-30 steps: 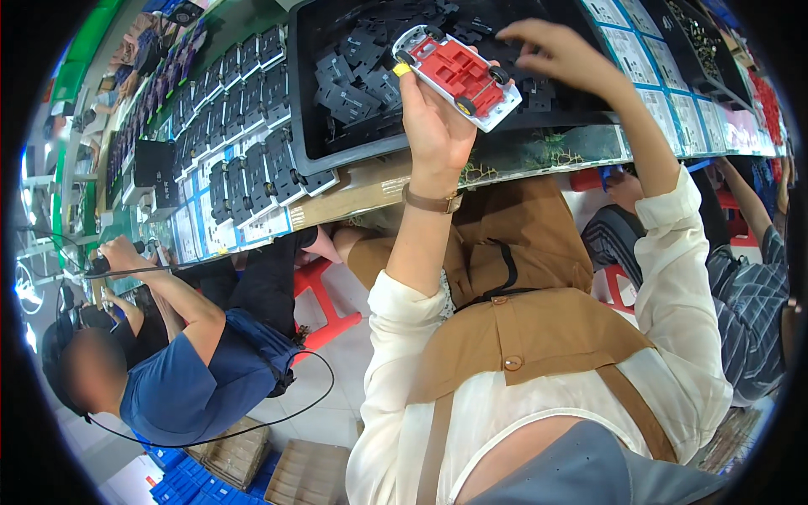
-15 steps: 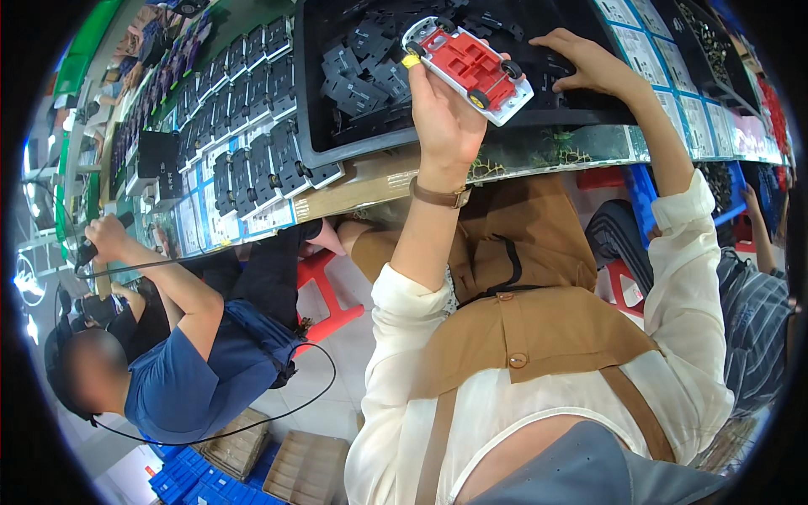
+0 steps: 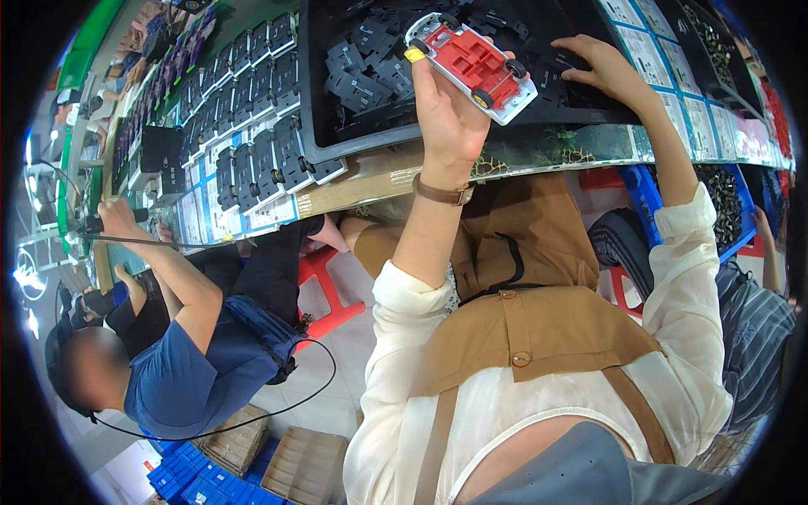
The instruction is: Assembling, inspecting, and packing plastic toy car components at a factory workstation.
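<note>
My left hand [image 3: 454,126] holds a toy car [image 3: 481,69] upside down, its red underside with wheels facing up and its white body below. Yellow wrapping covers a fingertip of that hand. Beneath the car lies a large black tray [image 3: 358,146] with a loose heap of flat black plates [image 3: 362,87], which look like toy car bases. Over the tray's right part, my right hand [image 3: 608,74] reaches in with thumb and fingers apart, close to several dark plates [image 3: 547,76]. I see nothing held in it.
Left of the tray stand rows of white toy cars with black bases [image 3: 252,168], beside a black box [image 3: 160,156]. A person in blue [image 3: 181,362] works at the left. At right are a blue crate of small dark parts [image 3: 720,202] and a black tray [image 3: 715,55].
My right hand has drawn slightly right, its fingers less spread. My left hand keeps the car nearly in place. The blue crate at right shows more, and the neighbour's hand has shifted.
</note>
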`<action>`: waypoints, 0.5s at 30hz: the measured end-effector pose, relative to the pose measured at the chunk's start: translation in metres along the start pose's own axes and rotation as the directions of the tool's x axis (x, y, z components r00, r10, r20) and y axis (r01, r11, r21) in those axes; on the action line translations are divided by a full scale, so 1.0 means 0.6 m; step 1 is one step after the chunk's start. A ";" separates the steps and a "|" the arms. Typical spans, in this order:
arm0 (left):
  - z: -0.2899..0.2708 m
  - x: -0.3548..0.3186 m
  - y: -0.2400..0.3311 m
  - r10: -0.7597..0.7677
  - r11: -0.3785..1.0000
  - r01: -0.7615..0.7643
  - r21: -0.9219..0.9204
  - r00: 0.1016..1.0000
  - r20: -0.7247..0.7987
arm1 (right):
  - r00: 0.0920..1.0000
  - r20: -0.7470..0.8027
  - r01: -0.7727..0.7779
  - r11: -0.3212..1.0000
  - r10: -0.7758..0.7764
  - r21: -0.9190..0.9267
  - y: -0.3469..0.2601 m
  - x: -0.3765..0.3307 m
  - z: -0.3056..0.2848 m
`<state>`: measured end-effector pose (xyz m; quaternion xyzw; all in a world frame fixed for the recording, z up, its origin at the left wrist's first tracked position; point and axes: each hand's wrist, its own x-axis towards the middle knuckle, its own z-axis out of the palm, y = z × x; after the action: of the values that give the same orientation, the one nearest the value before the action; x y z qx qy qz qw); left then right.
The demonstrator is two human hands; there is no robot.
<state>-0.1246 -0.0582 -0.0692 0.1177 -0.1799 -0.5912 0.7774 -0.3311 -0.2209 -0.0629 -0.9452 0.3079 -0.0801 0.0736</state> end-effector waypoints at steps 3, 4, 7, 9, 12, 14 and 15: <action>0.006 -0.002 0.000 0.004 1.000 -0.004 0.006 1.000 0.004 | 0.959 -0.282 -0.022 1.000 0.023 0.007 -0.016 -0.006 -0.016; 0.007 -0.003 0.000 0.003 1.000 -0.003 0.000 1.000 0.022 | 0.922 -0.380 -0.036 0.994 0.074 0.105 -0.035 -0.010 -0.027; 0.003 -0.001 0.000 0.049 0.998 -0.049 0.027 0.999 -0.003 | 0.830 -0.550 0.043 0.972 0.094 0.231 -0.124 -0.017 -0.066; -0.005 0.002 -0.001 0.100 0.993 -0.097 0.063 0.994 -0.044 | 0.790 -0.606 0.121 0.946 0.093 0.302 -0.194 -0.022 -0.069; 0.008 0.000 -0.008 0.149 0.989 -0.149 0.020 0.989 0.016 | 0.710 -0.704 0.196 0.965 -0.017 0.175 -0.240 -0.023 -0.047; 0.013 -0.003 -0.007 0.138 0.987 -0.140 0.072 0.990 0.042 | 0.685 -0.727 0.212 0.967 -0.046 0.139 -0.257 -0.016 -0.035; 0.016 -0.002 -0.007 0.146 0.982 -0.155 0.107 0.985 0.087 | 0.680 -0.731 0.207 0.971 -0.054 0.122 -0.263 -0.012 -0.033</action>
<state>-0.1326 -0.0576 -0.0622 0.1243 -0.2519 -0.5235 0.8044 -0.2511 -0.0923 -0.0144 -0.8448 0.2342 -0.4801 0.0325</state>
